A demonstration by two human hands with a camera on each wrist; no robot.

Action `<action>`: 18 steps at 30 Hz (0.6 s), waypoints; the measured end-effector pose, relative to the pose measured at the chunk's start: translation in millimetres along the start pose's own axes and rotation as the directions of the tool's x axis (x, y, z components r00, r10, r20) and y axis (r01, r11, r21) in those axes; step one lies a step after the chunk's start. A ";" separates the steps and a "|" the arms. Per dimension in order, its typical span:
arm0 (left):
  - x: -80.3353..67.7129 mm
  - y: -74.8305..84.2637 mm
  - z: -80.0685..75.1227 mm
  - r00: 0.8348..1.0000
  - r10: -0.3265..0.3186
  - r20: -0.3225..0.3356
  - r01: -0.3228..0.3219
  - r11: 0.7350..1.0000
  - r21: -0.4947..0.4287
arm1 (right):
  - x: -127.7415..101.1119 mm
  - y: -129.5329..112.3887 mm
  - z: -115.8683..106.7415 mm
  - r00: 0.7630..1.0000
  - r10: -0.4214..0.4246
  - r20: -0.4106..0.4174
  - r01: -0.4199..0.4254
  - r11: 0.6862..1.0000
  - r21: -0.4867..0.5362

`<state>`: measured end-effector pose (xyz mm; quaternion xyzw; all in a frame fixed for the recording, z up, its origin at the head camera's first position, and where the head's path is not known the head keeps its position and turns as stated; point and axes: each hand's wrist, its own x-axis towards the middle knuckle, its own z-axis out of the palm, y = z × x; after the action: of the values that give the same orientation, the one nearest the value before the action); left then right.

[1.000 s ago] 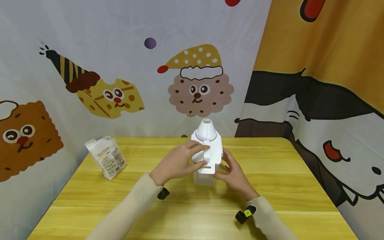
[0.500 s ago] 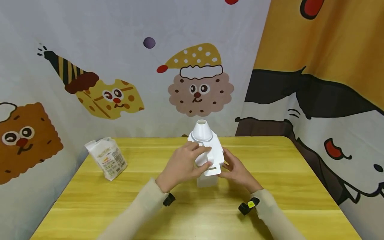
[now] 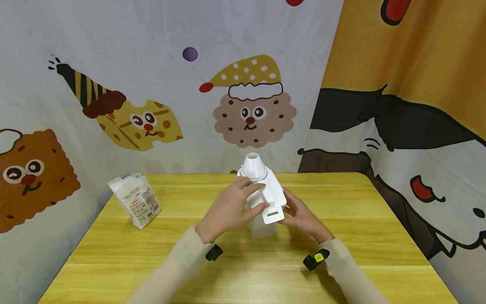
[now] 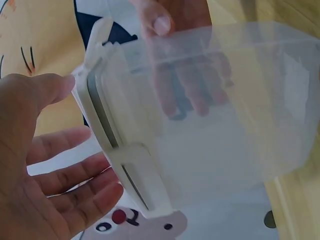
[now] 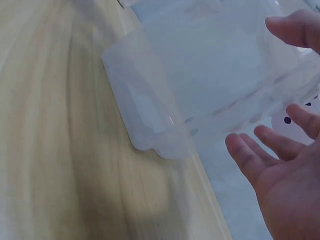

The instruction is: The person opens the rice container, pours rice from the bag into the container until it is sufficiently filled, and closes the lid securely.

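A translucent plastic storage container (image 4: 225,130) with a white lid (image 3: 276,192) stands tilted between my hands. A white cone-shaped piece (image 3: 253,166) with a round opening sits at the lid's far end, and a slotted tab (image 3: 272,215) sticks out at the near end. My left hand (image 3: 229,207) rests on the lid, thumb and fingers spread and loosely bent across it. My right hand (image 3: 303,215) grips the container's right side; in the left wrist view its fingers (image 4: 192,90) show through the clear wall. The container's base (image 5: 142,110) is close over the table.
A white printed packet (image 3: 137,202) stands at the left of the wooden table (image 3: 235,274). Behind the table hang cartoon-printed curtains (image 3: 171,25). A black wrist camera (image 3: 214,252) is strapped to each wrist.
The container has turned and leaned, its cone moving left and its slotted tab shifting right. Both hands have moved slightly right with it. The packet has stayed in place.
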<state>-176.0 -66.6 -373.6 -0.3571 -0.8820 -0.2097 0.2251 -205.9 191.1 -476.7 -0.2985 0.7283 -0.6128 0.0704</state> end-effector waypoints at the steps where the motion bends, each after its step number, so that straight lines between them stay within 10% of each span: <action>1: -0.3 -2.6 -0.9 1.000 -0.015 0.003 0.015 1.000 -0.018 | -0.8 -1.2 1.3 1.000 0.000 -0.013 0.000 1.000 -0.010; 7: -2.5 -19.2 -1.2 0.998 -0.066 0.013 0.067 0.993 -0.095 | -6.8 -6.3 11.3 0.992 0.036 -0.120 -0.044 0.997 -0.066; 18: -3.9 -32.8 -1.9 0.999 0.026 0.026 -0.023 0.996 -0.089 | -11.1 -5.2 22.3 0.970 0.100 -0.220 -0.108 0.994 -0.027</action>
<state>-196.7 -91.2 -381.0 -0.3804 -0.8703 -0.2410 0.1996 -184.6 177.5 -480.1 -0.1921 0.7581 -0.6230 0.0162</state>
